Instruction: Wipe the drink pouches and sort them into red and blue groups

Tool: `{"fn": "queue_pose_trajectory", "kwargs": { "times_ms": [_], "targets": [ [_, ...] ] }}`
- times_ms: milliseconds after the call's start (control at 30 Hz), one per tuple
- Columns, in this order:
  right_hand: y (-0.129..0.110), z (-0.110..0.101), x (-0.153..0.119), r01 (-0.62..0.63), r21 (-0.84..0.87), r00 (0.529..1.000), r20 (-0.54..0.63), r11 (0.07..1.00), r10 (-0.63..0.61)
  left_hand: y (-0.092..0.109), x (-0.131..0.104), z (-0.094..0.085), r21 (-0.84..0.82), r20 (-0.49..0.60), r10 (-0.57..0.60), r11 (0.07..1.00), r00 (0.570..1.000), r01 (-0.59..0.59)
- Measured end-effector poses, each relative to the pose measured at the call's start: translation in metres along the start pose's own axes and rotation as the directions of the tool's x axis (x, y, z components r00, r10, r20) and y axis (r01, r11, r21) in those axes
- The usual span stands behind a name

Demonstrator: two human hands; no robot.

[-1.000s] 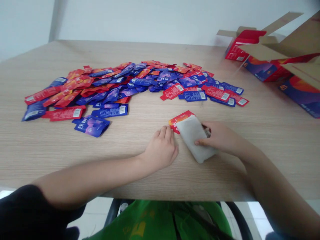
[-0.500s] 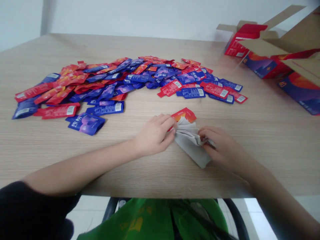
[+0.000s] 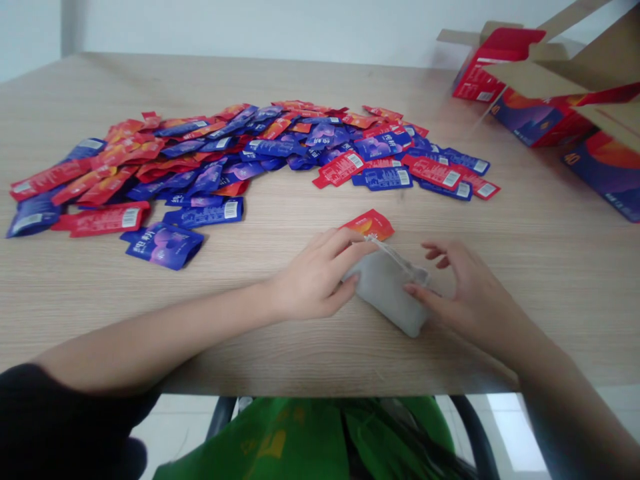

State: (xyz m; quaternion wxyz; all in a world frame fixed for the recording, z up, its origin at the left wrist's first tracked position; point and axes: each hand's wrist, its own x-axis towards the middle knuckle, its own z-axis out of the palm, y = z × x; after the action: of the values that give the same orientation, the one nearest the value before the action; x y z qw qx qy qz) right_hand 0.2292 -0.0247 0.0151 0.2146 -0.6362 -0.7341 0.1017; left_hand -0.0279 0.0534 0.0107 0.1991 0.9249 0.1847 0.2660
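A grey cloth drawstring pouch point(image 3: 387, 287) lies on the table near its front edge, its mouth drawn together with a thin pale cord. My left hand point(image 3: 320, 277) rests at the pouch's left end, index finger over the mouth and thumb apart from it. Beside the other end, my right hand point(image 3: 460, 283) is open; its thumb reaches the pouch's corner and its fingers are spread above the table. Just behind the pouch, partly covered by my left fingers, is a red and orange sachet point(image 3: 373, 223).
A long heap of red sachets point(image 3: 113, 217) and blue sachets point(image 3: 165, 245) spreads across the wooden table point(image 3: 280, 360). Open cardboard boxes, one red point(image 3: 477, 77) and one with a blue and orange print point(image 3: 607, 173), stand at the right. A green bag or cloth point(image 3: 290, 440) shows below the table edge.
The pouch's bunched mouth is now drawn flat and straight. My right fingers have opened and come off the cloth; my left fingers have loosened and moved slightly over the mouth. The view has shifted a little.
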Motion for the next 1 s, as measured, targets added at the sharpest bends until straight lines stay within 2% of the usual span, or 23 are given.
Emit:
{"fn": "queue_pose_trajectory", "kwargs": {
  "times_ms": [67,133,300,367,500,633,733,867,933,1000],
  "targets": [
    [0.004,0.000,-0.003,-0.082,-0.005,0.985,0.151,0.997,0.082,-0.003,0.000,0.002,-0.014,0.024,-0.024,1.000,0.999,0.024],
    [0.006,0.002,-0.005,-0.135,-0.002,0.961,0.242,0.991,0.132,-0.005,0.000,0.005,-0.029,0.042,-0.034,0.999,0.999,0.035],
    [-0.002,0.003,-0.009,-0.206,-0.005,0.969,0.138,0.978,0.205,-0.007,0.000,0.009,0.001,0.047,-0.010,1.000,0.999,0.010],
    [-0.006,0.000,-0.012,-0.204,-0.041,0.964,0.168,0.978,0.208,-0.005,0.001,0.009,0.036,0.094,-0.018,0.999,0.995,0.015],
    [-0.010,-0.005,-0.017,-0.115,-0.083,0.937,0.323,0.990,0.136,0.007,0.003,0.004,0.148,0.204,-0.020,0.989,0.979,-0.011],
    [-0.014,-0.008,-0.018,0.022,0.116,0.919,0.388,0.993,-0.066,0.024,0.006,-0.004,0.208,0.197,-0.002,0.977,0.980,-0.040],
    [-0.021,-0.011,-0.017,0.099,0.290,0.898,0.385,0.952,-0.211,0.027,0.009,-0.007,0.019,0.156,0.007,1.000,0.988,-0.010],
    [-0.022,-0.013,-0.016,0.047,0.434,0.856,0.447,0.900,-0.260,0.017,0.014,-0.005,-0.327,0.186,0.042,0.945,0.982,0.021],
    [-0.018,-0.010,-0.015,0.011,0.511,0.877,0.409,0.860,-0.254,0.013,0.015,-0.005,-0.400,0.210,0.018,0.914,0.977,0.069],
    [-0.012,-0.006,-0.014,-0.012,0.563,0.921,0.327,0.827,-0.210,0.012,0.015,-0.007,-0.460,0.298,-0.025,0.872,0.954,0.166]
  ]
}}
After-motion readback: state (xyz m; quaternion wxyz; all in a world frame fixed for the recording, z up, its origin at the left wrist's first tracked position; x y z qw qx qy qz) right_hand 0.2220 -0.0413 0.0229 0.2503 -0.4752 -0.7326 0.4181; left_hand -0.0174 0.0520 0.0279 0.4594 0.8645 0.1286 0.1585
